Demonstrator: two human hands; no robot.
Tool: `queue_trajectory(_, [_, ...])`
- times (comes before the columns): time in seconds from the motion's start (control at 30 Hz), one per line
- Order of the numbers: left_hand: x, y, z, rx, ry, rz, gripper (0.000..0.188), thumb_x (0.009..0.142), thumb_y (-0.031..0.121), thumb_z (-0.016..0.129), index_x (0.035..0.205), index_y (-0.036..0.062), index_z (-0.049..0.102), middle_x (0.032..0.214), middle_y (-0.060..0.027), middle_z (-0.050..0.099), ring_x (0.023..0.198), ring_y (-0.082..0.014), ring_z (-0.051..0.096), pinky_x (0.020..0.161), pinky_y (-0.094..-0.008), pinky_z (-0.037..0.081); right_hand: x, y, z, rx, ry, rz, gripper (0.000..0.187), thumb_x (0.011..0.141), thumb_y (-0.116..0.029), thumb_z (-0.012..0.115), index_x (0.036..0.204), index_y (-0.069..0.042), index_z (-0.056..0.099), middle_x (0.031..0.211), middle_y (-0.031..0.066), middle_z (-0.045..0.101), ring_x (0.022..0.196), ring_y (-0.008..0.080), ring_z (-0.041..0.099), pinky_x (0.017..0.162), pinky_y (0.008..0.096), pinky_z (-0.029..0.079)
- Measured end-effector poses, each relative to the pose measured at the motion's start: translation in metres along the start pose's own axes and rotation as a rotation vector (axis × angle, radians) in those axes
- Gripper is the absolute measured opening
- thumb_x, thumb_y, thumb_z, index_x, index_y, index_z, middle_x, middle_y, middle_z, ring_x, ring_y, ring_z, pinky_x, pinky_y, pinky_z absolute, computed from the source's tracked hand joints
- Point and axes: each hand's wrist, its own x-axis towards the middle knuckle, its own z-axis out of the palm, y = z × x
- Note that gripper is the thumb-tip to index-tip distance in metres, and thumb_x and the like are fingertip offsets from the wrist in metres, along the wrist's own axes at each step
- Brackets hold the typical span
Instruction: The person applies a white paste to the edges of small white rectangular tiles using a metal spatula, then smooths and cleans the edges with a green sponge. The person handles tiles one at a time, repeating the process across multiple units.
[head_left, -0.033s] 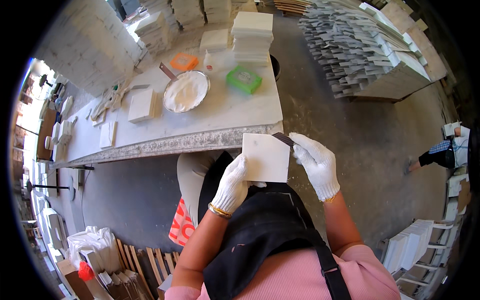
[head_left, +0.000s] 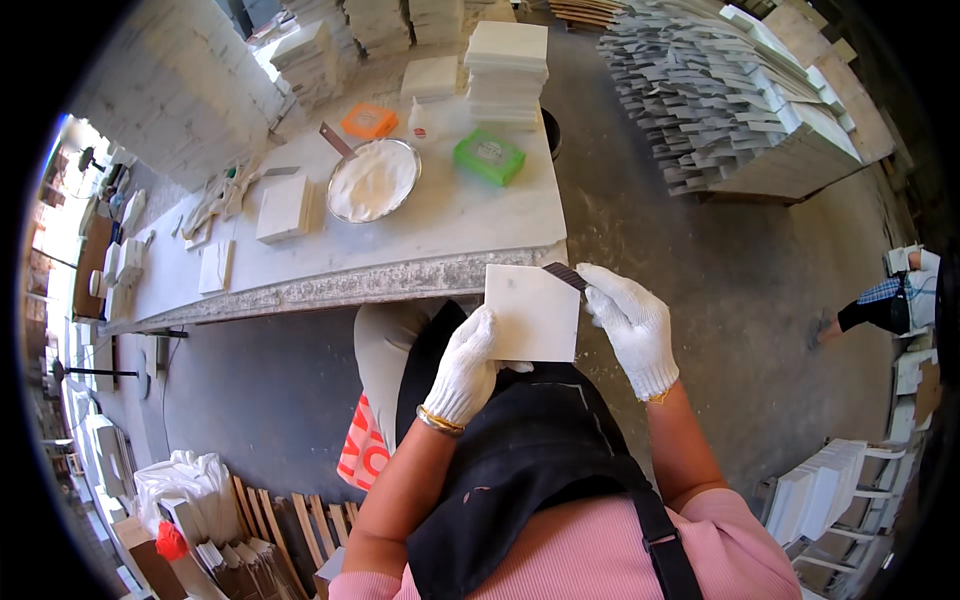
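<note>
My left hand (head_left: 466, 366), in a white knit glove, grips a square white stone tile (head_left: 530, 318) by its left and lower edges above my lap. In my gloved right hand (head_left: 632, 332), a dark ridged strip (head_left: 566, 275) is pinched between thumb and fingers. That strip lies against the tile's upper right corner. Beyond the tile, the worktable (head_left: 450, 225) carries a metal bowl (head_left: 417, 182) of white paste (head_left: 372, 180), with a scraper (head_left: 336, 141) leaning in it. A green packet (head_left: 489, 157) and an orange packet (head_left: 369, 121) lie near the bowl.
White tiles (head_left: 284, 209) lie on the table's left part beside cloth gloves (head_left: 222, 200). A tile stack (head_left: 505, 75) stands at its far right corner. Across the floor (head_left: 640, 220) is a large pile of stone pieces (head_left: 700, 100). Another person (head_left: 890, 298) is at far right.
</note>
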Motion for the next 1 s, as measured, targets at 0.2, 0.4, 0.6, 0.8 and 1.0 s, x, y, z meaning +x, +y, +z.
queue_trajectory(0.2, [-0.004,0.010,0.009,0.096,0.090,0.042,0.058,0.095,0.052,0.062,0.119,-0.0014,0.058,0.096,-0.0118,0.067,0.073,-0.0210,0.066,0.065,-0.0331,0.056,-0.014,-0.003,0.010,-0.122,-0.113,-0.177,0.034,0.087,0.001,0.068,0.119,-0.010,0.073,0.085,0.0096,0.071,0.072,0.0198,0.068,0.066,0.0305,0.054])
queue_trajectory(0.4, [0.003,-0.003,-0.016,-0.107,-0.016,0.048,0.056,0.100,0.051,0.056,0.122,-0.0008,0.058,0.101,-0.0098,0.066,0.085,-0.0207,0.067,0.069,-0.0334,0.057,-0.034,-0.003,-0.007,0.032,-0.369,-0.084,0.034,0.089,0.005,0.063,0.120,-0.007,0.072,0.085,0.0073,0.071,0.072,0.0157,0.068,0.067,0.0283,0.056])
queue_trajectory(0.6, [0.000,0.005,-0.006,-0.242,0.090,0.012,0.056,0.101,0.051,0.055,0.125,0.0012,0.055,0.106,-0.0119,0.066,0.085,-0.0248,0.067,0.065,-0.0350,0.054,-0.031,0.001,-0.037,0.452,-0.142,0.448,0.041,0.094,-0.003,0.064,0.135,0.000,0.060,0.095,0.0119,0.073,0.077,0.0144,0.068,0.070,0.0274,0.057])
queue_trajectory(0.8, [-0.002,0.007,-0.007,-0.274,0.054,0.007,0.054,0.101,0.051,0.053,0.127,0.0034,0.055,0.109,-0.0119,0.067,0.089,-0.0257,0.067,0.068,-0.0383,0.054,-0.020,0.000,-0.034,0.539,-0.084,0.448,0.051,0.094,-0.011,0.065,0.143,-0.001,0.052,0.100,0.0141,0.073,0.081,0.0179,0.070,0.072,0.0297,0.056])
queue_trajectory(1.0, [-0.004,0.004,-0.008,-0.218,0.052,0.033,0.058,0.097,0.053,0.060,0.126,0.0029,0.056,0.108,-0.0117,0.067,0.089,-0.0242,0.067,0.069,-0.0372,0.054,-0.022,0.004,-0.027,0.643,-0.111,0.483,0.030,0.094,-0.011,0.063,0.123,-0.001,0.059,0.104,0.0159,0.072,0.086,0.0206,0.072,0.073,0.0305,0.057])
